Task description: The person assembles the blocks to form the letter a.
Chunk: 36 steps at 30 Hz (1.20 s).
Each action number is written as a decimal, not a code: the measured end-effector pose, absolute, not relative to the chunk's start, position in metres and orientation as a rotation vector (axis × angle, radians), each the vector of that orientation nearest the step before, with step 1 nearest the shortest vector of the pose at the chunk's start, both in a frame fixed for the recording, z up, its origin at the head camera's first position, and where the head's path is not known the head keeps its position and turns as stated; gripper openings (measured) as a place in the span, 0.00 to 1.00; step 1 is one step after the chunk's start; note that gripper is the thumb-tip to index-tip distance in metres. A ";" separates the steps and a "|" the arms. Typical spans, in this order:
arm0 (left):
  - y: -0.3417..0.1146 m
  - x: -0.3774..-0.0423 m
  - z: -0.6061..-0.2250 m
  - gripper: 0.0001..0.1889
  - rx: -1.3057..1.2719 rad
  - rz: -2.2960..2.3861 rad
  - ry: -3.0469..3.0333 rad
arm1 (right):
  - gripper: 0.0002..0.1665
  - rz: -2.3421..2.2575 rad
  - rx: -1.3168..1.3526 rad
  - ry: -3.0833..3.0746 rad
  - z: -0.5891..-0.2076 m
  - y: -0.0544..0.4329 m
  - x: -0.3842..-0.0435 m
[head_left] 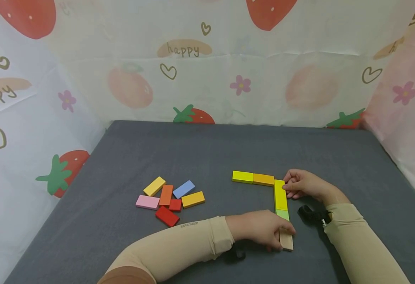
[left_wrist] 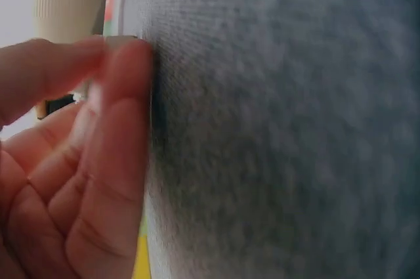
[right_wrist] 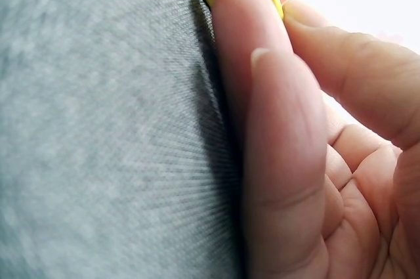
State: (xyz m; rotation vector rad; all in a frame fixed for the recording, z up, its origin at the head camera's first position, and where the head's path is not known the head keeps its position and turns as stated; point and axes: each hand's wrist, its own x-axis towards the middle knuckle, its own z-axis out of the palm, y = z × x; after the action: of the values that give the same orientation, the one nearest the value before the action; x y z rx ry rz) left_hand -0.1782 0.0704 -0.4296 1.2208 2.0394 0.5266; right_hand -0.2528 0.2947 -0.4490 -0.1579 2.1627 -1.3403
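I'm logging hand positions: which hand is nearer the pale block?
Left. The left hand pinches the pale block; the right hand is farther away, touching the yellow corner block.

Left fingers (head_left: 287, 225) grip pale block (head_left: 287, 241), near end of angled row (head_left: 263, 180); right fingers (head_left: 295, 186) touch corner yellow block (head_left: 280, 197). Seven loose blocks (head_left: 166, 195) clustered left on table (head_left: 207, 154).

Yellow block (head_left: 280, 197), strawberry-print backdrop (head_left: 221, 67), pale block (head_left: 286, 241) (seemingly beige)

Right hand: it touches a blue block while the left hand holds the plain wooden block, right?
Not blue: the head view shows the right hand touching a yellow block. The left hand does hold the plain wooden block.
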 end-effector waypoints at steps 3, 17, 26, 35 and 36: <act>0.072 -0.177 -0.430 0.26 1.201 0.500 2.042 | 0.14 -1.340 -0.151 2.162 -0.449 0.295 -0.253; 0.071 -0.179 -0.429 0.24 1.231 0.482 2.089 | 0.15 -1.333 -0.139 2.164 -0.448 0.294 -0.254; 0.070 -0.178 -0.427 0.29 1.150 0.500 2.145 | 0.15 -1.344 -0.140 2.161 -0.448 0.294 -0.253; 0.070 -0.178 -0.426 0.29 1.088 0.529 2.158 | 0.15 -1.351 -0.153 2.160 -0.449 0.295 -0.252; 0.070 -0.178 -0.426 0.29 1.087 0.530 2.160 | 0.15 -1.350 -0.153 2.159 -0.449 0.295 -0.253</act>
State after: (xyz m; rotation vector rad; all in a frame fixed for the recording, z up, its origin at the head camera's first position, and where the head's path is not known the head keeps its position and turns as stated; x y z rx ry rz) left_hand -0.1783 0.0700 -0.4265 1.0867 2.1603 0.5299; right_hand -0.2525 0.2950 -0.4494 -0.1534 2.1593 -1.3505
